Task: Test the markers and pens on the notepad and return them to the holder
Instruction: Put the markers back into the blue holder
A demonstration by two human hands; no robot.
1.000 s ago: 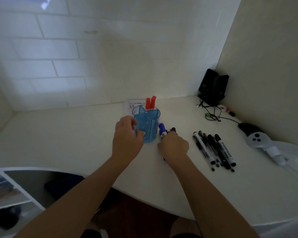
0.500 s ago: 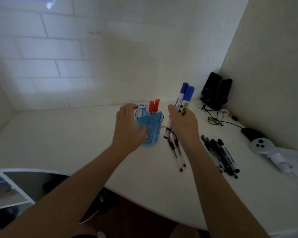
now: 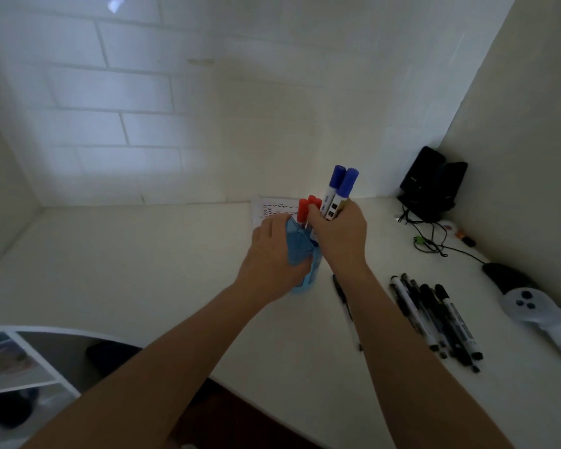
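While left hand (image 3: 274, 254) grips holder (image 3: 300, 251), right hand (image 3: 340, 236) holds 2 markers (image 3: 337, 192).

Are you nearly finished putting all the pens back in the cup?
About halfway, I'd say. Done: the notepad has test marks, and two red markers stand in the blue holder. In hand: the left hand grips the holder while the right hand holds two blue-capped markers over it. Left: a row of black pens and one lone pen lie on the desk.
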